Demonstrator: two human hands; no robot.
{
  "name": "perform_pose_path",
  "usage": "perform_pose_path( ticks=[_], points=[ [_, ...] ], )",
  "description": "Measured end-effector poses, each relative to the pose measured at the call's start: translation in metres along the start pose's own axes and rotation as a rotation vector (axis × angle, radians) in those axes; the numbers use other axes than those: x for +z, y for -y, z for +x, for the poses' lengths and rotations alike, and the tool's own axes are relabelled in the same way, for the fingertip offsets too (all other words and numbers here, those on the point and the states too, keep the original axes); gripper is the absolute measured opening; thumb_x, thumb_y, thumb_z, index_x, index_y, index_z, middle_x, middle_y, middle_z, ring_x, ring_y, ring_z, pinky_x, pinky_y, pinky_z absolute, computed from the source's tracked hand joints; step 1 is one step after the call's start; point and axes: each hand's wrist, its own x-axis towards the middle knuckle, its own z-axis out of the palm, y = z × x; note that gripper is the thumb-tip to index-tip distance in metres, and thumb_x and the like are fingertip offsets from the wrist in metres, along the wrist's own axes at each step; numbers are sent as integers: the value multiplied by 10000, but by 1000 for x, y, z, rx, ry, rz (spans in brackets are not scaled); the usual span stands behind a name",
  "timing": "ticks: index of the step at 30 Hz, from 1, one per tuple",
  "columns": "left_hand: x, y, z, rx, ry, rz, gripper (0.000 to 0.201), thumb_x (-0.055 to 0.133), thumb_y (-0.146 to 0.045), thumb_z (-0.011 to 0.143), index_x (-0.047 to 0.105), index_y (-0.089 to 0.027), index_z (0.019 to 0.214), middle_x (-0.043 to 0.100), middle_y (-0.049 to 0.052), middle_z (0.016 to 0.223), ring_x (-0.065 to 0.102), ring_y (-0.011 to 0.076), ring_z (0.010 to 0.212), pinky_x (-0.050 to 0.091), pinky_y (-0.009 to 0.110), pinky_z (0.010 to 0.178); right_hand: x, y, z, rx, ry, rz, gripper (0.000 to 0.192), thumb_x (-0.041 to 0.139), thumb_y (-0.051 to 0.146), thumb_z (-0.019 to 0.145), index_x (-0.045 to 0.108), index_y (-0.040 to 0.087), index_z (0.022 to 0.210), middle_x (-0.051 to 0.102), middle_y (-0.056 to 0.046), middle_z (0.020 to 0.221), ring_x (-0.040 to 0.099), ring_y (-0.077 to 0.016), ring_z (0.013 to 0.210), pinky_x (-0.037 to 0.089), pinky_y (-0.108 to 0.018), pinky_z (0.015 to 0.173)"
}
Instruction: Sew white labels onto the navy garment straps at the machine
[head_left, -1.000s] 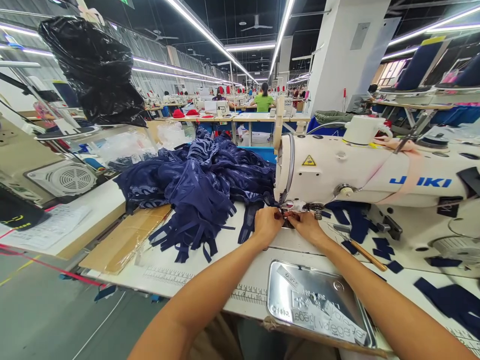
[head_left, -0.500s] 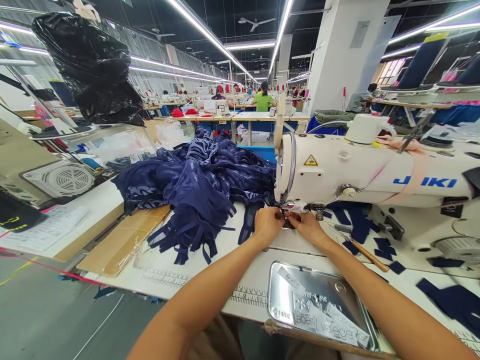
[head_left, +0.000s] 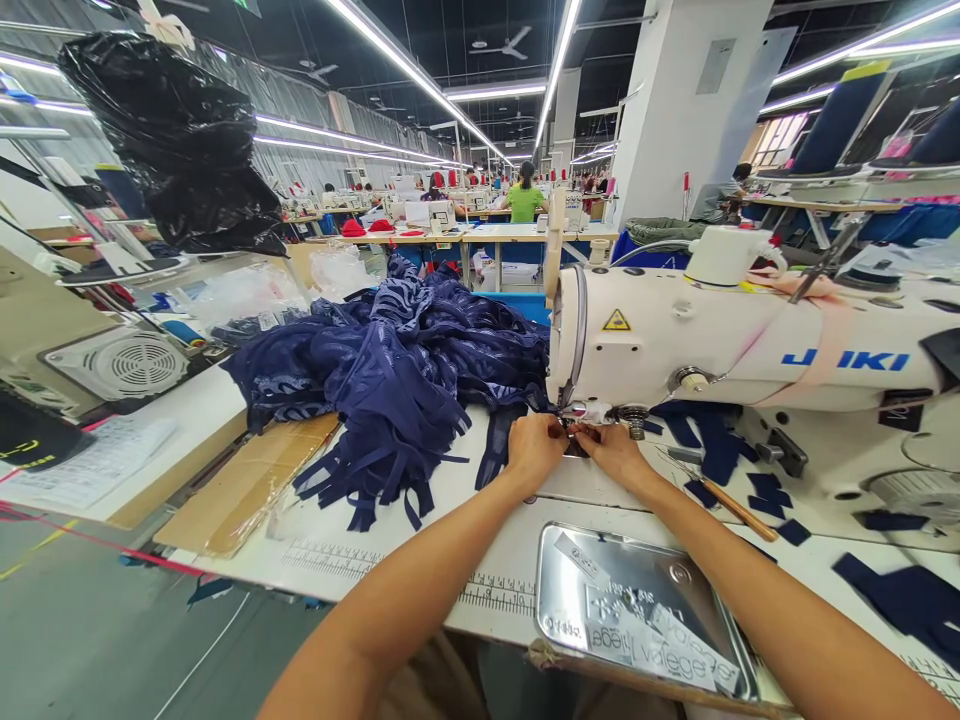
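Both forearms are extended forward over the table edge and are angled inward toward the needle area of the JUKI sewing machine (head_left: 735, 335). The left hand (head_left: 536, 445) is positioned with its back uppermost and its fingers curled to the right; the right hand (head_left: 615, 450) is set opposite, with its fingers directed to the left. The two sets of fingertips are brought close together at the presser foot (head_left: 574, 412), beneath the machine head. The fingers of both hands are bent and drawn nearly closed; whether material is gripped between them cannot be determined. The pile of navy garments (head_left: 390, 350) is located on the table to the left of the machine, and a navy fabric strip (head_left: 499, 450) is laid from it down to just beside the left hand. Navy offcuts (head_left: 766, 492) and a wooden-handled tool (head_left: 739, 510) are placed to the right of the right hand. A metal tray (head_left: 637, 555) bearing printed labels (head_left: 652, 650) is positioned nearer the table edge, and its right side is partly covered by the right forearm. The needle and stitching point are obscured by the fingers, and small details there cannot be resolved. The machine is cut off at the right edge.
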Motion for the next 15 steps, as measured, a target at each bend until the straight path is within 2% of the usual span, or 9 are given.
perform_pose_path(
  ticks=[15],
  points=[
    [0, -2, 0, -16, -5, -15, 165, 541, -184, 719, 687, -191, 797, 689, 31, 818, 618, 178, 806, 435, 230, 705, 1, 3, -1, 23, -7, 7, 211, 477, 260, 789, 680, 210, 814, 687, -30, 782, 606, -197, 811, 415, -329, 792]
  ],
)
